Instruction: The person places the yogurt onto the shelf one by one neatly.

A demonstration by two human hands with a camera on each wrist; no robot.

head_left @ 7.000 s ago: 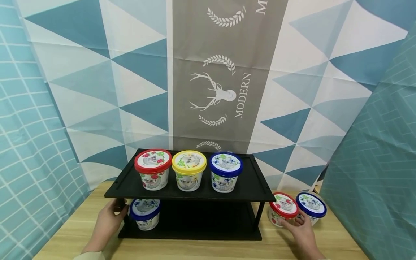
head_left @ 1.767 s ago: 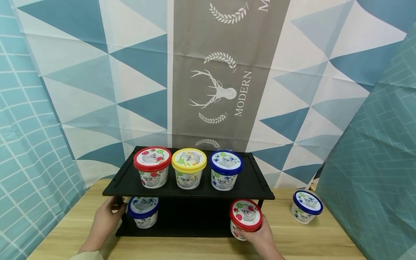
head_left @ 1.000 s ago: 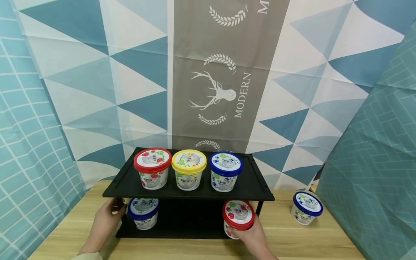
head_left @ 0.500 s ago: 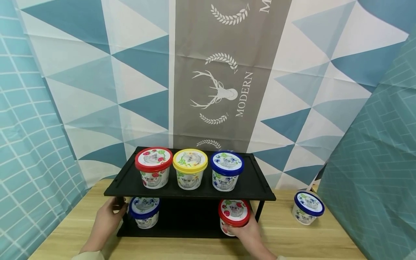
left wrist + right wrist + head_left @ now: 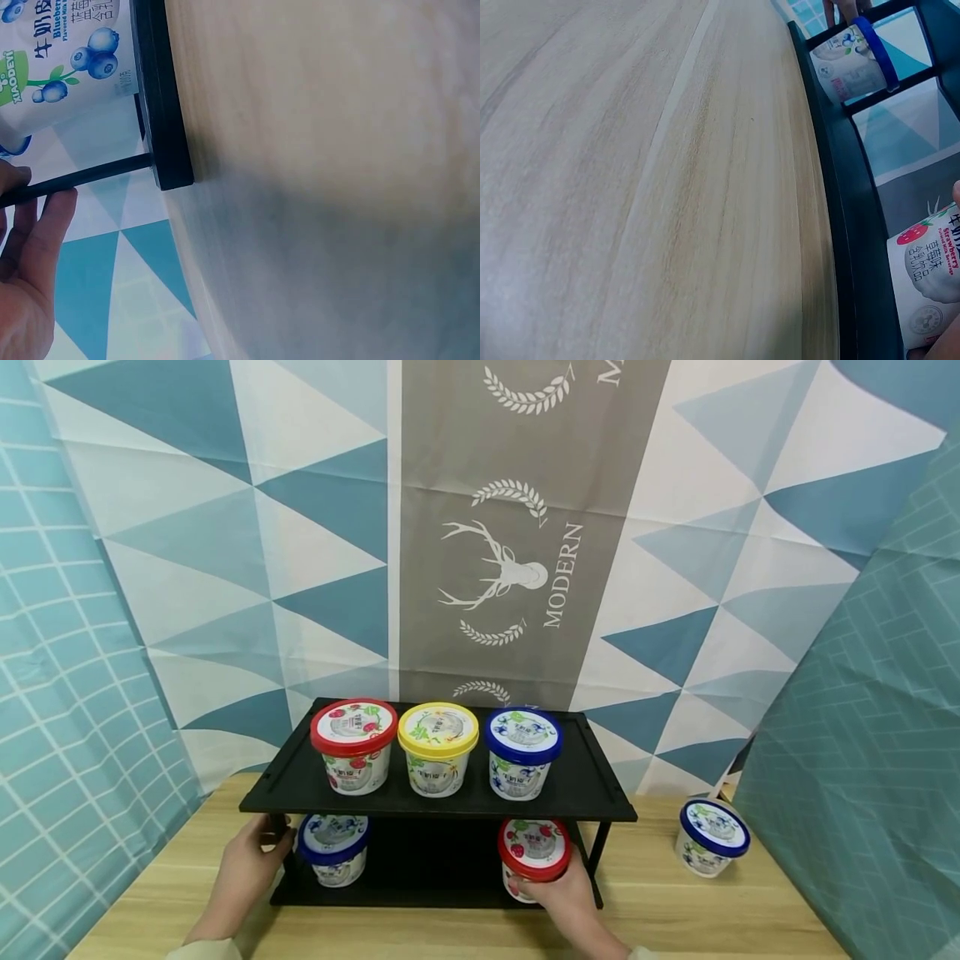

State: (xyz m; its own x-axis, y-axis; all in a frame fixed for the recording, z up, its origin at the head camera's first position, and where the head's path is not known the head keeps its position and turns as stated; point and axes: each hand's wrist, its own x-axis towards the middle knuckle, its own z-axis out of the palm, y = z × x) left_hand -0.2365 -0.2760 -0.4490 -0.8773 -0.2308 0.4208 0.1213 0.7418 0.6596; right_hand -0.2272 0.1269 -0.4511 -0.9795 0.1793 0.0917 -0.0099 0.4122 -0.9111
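Observation:
My right hand (image 5: 566, 897) holds a red-lidded strawberry milk cup (image 5: 535, 852) at the right part of the lower tier of a black two-tier shelf (image 5: 585, 785). In the right wrist view, that strawberry cup (image 5: 930, 274) is upright over the tier's front edge, partly out of frame. At the shelf's left end, my left hand (image 5: 243, 872) grips the thin black post (image 5: 90, 175), thumb and fingers on either side. Beside that post, a blue-lidded blueberry cup (image 5: 333, 853) stands on the lower tier.
Red-lidded (image 5: 355, 752), yellow-lidded (image 5: 438, 752) and blue-lidded (image 5: 522, 756) cups stand in a row on the upper tier. Another blue-lidded cup (image 5: 711, 839) is on the wooden table (image 5: 420, 935) to the right. Patterned cloth (image 5: 322, 527) hangs behind and at both sides.
The right hand has carried the red-lidded cup from the table at the right, leftward to the shelf's lower tier. The last half second shows a slight further shift left. The left hand stays at the post.

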